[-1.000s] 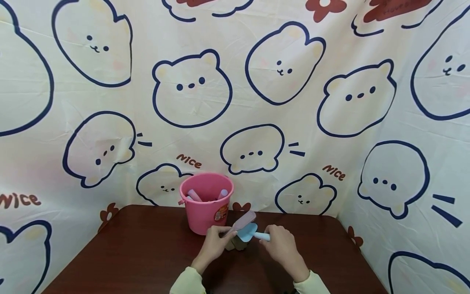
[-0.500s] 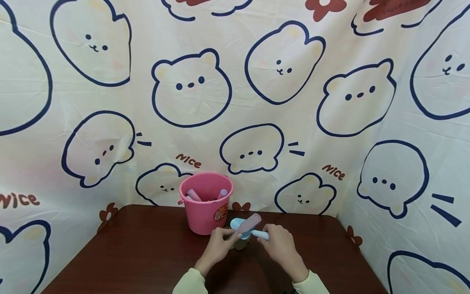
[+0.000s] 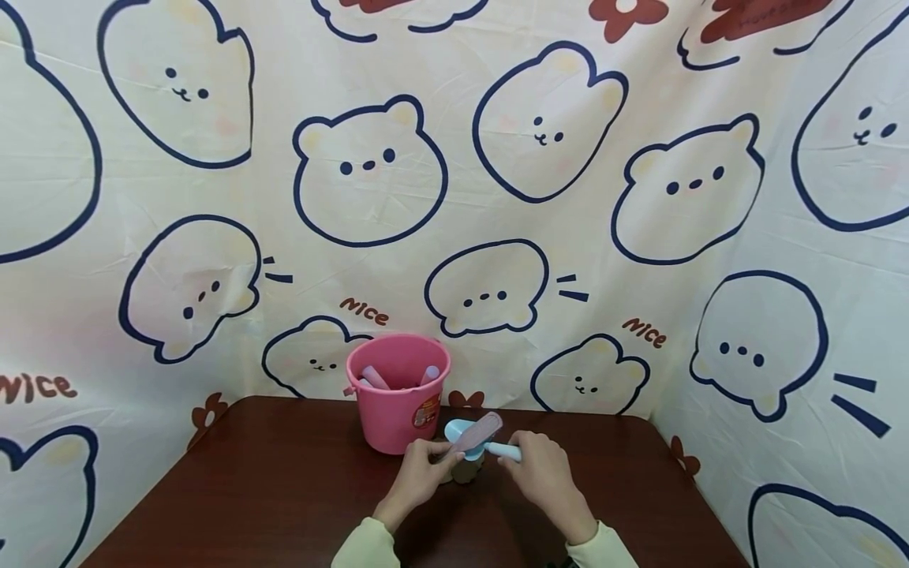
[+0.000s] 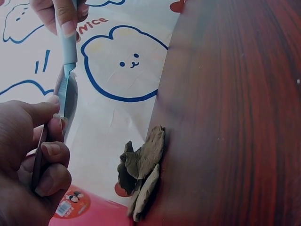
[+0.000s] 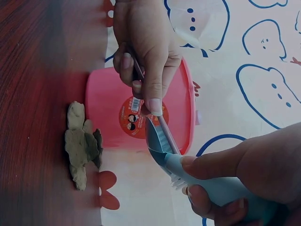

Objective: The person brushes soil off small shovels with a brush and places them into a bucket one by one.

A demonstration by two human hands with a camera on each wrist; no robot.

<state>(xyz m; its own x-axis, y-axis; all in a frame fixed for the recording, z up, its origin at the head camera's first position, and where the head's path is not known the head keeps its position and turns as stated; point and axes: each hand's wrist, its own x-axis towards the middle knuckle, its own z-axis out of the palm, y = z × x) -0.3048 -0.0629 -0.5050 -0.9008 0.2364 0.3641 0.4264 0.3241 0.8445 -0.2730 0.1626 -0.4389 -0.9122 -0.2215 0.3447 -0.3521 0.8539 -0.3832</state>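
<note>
In the head view my left hand [image 3: 419, 477] grips a flat, pale purple spatula-like toy tool [image 3: 484, 430], tilted up to the right. My right hand [image 3: 543, 473] holds a light blue toy shovel [image 3: 504, 451] by its handle. The purple tool lies across the shovel's blade; in the right wrist view its edge meets the blade's hollow [image 5: 162, 139]. Below both tools, several greyish-brown clay pieces [image 4: 148, 157] sit piled on the table, apart from the hands. The hands partly cover the clay in the head view.
Just behind and left of the hands stands a pink bucket [image 3: 390, 422] with several pastel-handled items inside. The dark brown wooden table [image 3: 284, 489] backs onto a cream cloth [image 3: 582, 292] printed with cartoon faces, which also hangs along both sides.
My left hand has shifted slightly right, bringing the purple tool over the shovel's blade. The shovel has turned in my right hand, its blade now pointing farther left. Little differs over the last half second.
</note>
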